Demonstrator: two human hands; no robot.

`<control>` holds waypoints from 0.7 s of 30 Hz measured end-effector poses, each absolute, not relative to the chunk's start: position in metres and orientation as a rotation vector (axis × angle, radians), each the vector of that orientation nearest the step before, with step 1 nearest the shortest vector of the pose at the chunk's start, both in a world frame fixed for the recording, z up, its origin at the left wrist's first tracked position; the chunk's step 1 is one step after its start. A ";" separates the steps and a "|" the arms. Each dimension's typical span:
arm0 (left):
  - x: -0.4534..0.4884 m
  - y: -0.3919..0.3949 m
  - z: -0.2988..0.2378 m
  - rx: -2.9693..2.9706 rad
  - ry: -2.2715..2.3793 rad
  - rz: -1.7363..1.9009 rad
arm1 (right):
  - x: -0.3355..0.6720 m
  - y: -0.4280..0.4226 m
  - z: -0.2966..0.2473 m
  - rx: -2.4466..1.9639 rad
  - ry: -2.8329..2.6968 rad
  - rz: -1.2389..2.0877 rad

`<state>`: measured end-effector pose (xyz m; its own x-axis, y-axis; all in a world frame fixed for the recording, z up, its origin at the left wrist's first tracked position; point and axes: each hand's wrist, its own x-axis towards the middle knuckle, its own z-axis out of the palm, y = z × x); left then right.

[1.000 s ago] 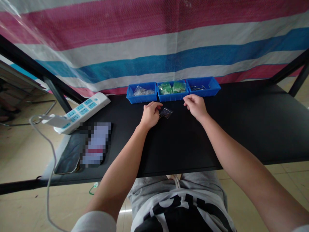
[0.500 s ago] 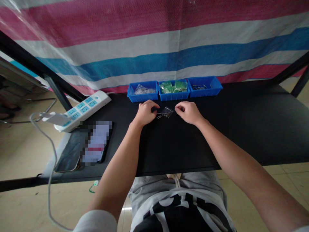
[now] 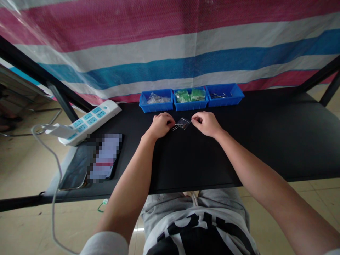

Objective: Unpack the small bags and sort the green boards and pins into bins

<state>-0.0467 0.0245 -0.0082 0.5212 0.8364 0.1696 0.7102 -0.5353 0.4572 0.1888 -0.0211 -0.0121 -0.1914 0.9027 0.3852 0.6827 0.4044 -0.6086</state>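
Far left: white power strip (image 3: 90, 122) lies at a slant on the black table (image 3: 196, 159), a white charger (image 3: 62, 131) plugged into its near end. Below it, a dark flat slab (image 3: 77, 168), and just beside that a phone (image 3: 106, 156), display masked.

Centre-left, back row: blue bin (image 3: 156, 107) with clear crumpled plastic bags (image 3: 158, 98). In front of it, left hand (image 3: 160, 125), palm down, thumb and forefinger curled close to several thin metal pieces (image 3: 176, 127). Whether they are pinched on a piece: cannot tell; the tips are too small to resolve.

Centre: small clear bag (image 3: 184, 123) lies between the two hands, in front of the middle bin (image 3: 191, 106), which holds green packets (image 3: 198, 94). The metal pieces reach from the left fingertips to the bag's left side; inside or on top, not clear.

Centre-right: right hand (image 3: 207, 124), fingers folded inward, thumb and forefinger drawn together at the bag's right edge. Clamped on the film or only beside it: cannot tell. Behind, the right bin (image 3: 227, 102) holds more thin metal pieces.

Step in hand, judged: two-handed handling of bag and pieces at the tabletop. Next move, judged, calls for light fingertip control, bag steadied on the right, slender pieces kept aligned on the left.
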 end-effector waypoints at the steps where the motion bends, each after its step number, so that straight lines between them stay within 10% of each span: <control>1: -0.045 0.024 -0.008 2.444 1.294 0.552 | 0.189 -0.021 -0.012 -1.350 -1.951 0.397; 21: -0.016 -0.004 0.001 2.403 1.206 1.044 | 0.182 -0.028 -0.003 -1.216 -1.821 0.753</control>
